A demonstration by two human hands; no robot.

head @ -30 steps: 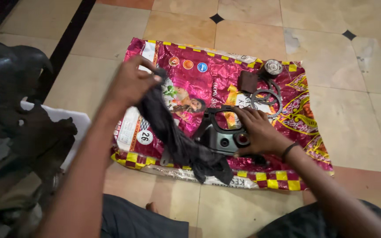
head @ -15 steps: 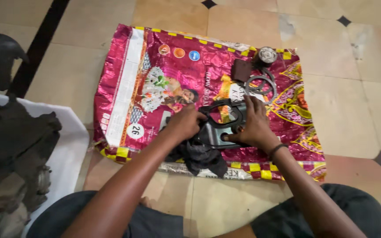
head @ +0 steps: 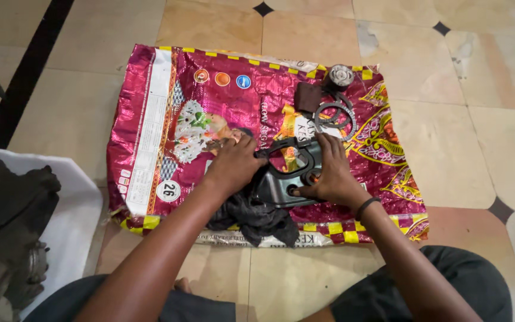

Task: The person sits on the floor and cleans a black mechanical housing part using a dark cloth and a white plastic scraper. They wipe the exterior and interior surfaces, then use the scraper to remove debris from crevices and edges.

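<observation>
Down on a shiny magenta woven sack (head: 150, 119), both hands work one part.
Left hand (head: 233, 167) presses a crumpled dark cloth (head: 251, 217) (fingers curled over it) against the black plastic housing (head: 287, 179); right hand (head: 329, 176) lies flat, fingers spread, pinning it.

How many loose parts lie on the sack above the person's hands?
3, all near the sack's top right: a round metal part, a dark brown block beside it, and dark rings just below. Others may be hidden under the hands.
</observation>
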